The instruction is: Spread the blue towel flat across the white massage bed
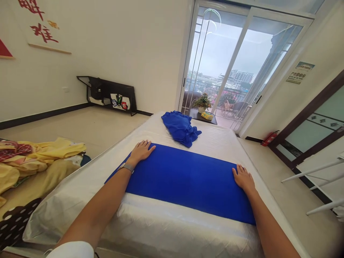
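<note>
Left arm (99, 200): stretched forward from seven o'clock, palm down.
Left hand (141, 150): open, fingers extended, lying on the flat blue fabric rectangle (182, 182) at its ten-o'clock corner.
Right arm (271, 218): reaching from five o'clock, palm down.
Right hand (244, 178): open, fingers slightly spread, touching the rectangle's three-o'clock edge.
Pale, shiny-covered mattress (215, 138): beneath the rectangle; crumpled blue cloth (178, 127) lies at twelve o'clock.

Fingers (145, 144) on flat blue cloth (182, 181), mattress (219, 139) beneath
</note>
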`<act>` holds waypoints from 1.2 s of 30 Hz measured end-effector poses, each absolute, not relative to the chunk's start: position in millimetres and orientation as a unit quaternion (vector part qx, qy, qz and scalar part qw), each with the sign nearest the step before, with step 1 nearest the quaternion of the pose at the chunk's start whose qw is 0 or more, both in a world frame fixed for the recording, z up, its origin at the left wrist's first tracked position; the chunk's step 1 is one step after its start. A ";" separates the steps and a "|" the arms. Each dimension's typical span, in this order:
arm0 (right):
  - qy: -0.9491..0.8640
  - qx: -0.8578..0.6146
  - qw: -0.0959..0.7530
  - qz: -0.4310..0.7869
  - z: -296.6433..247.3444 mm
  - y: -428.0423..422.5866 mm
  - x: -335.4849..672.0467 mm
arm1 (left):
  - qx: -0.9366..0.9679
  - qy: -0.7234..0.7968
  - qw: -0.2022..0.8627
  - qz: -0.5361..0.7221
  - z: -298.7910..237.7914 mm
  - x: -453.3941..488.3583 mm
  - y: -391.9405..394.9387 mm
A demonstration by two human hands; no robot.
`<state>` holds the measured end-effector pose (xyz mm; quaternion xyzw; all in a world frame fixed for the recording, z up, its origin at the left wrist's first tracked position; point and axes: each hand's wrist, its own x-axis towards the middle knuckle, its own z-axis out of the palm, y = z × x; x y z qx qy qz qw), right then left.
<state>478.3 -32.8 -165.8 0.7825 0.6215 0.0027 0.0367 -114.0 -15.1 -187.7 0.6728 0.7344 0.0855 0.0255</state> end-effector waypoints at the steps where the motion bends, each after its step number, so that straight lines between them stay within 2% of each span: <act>1: 0.610 0.791 0.053 0.017 -161.8 -33.9 474.4 | 0.673 0.734 0.026 0.086 -187.5 -113.5 -15.1; 4: 0.593 0.797 0.078 0.084 -148.1 -38.1 449.7 | 0.669 0.737 0.026 0.090 -186.3 -111.3 -15.4; 7: 0.644 0.755 0.042 0.120 -136.5 -42.5 399.1 | 0.667 0.739 0.023 0.091 -185.4 -109.7 -15.9; 13: 0.784 0.620 -0.035 -0.020 -137.2 -43.5 273.5 | 0.674 0.734 0.013 0.075 -184.6 -110.0 -16.6; 17: 0.790 0.606 -0.036 -0.085 -150.3 -36.9 246.0 | 0.675 0.734 0.017 0.070 -183.4 -110.2 -17.5; 23: 0.768 0.633 -0.009 -0.093 -161.2 -31.2 295.2 | 0.671 0.737 0.019 0.077 -183.6 -109.5 -18.2; 32: 0.646 0.761 0.004 -0.050 -166.1 -40.5 453.9 | 0.672 0.734 0.016 0.090 -182.8 -109.7 -22.4; 36: 0.625 0.779 -0.015 -0.041 -169.4 -45.2 472.9 | 0.669 0.720 -0.033 0.184 -166.7 -91.7 -27.6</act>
